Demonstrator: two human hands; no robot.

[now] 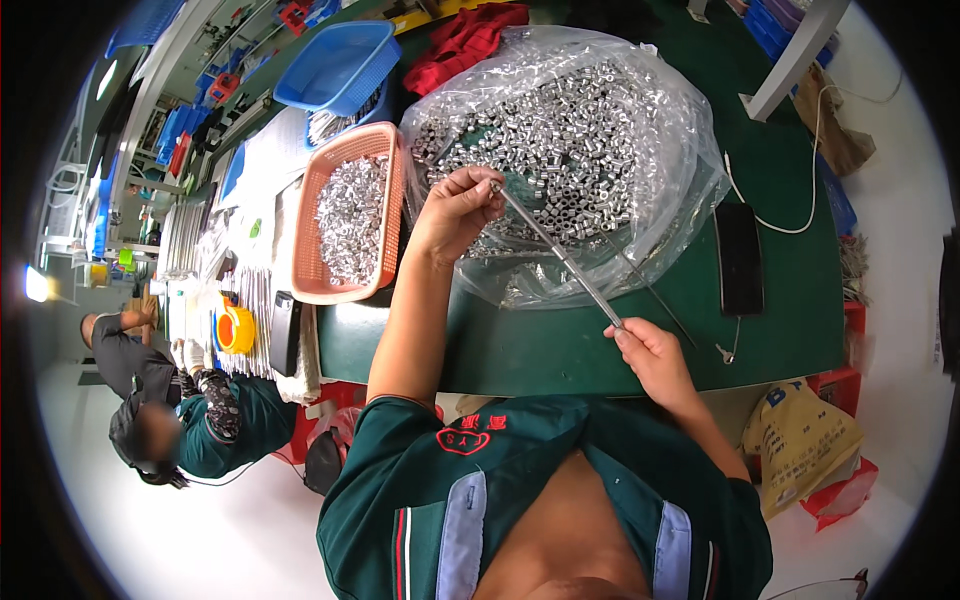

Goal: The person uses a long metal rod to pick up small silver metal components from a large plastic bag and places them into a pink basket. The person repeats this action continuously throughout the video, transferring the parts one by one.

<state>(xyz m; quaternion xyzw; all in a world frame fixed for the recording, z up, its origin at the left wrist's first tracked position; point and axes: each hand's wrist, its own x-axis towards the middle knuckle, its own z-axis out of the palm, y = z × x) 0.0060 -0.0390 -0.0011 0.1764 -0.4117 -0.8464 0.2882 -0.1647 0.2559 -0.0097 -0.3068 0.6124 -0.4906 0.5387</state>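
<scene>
A long thin metal rod [560, 254] runs slantwise between my two hands, over the near part of a clear plastic bag. My right hand [648, 358] is closed round its near end, above the table's front. At the rod's far end, the thumb and fingers of my left hand [464, 212] are pinched on a small metal sleeve [496, 187]; whether it sits on the rod is too small to tell. The clear plastic bag [690, 170] lies spread open just beyond, with a heap of loose silvery sleeves [580, 140] in it.
Left of the bag, a pink basket [303, 240] holds small metal parts; a blue basket [335, 70] and red cloth [465, 40] lie behind. A second thin rod [660, 300] and a black phone [739, 260] rest on the green table [800, 320]. Co-workers [235, 420] sit at left.
</scene>
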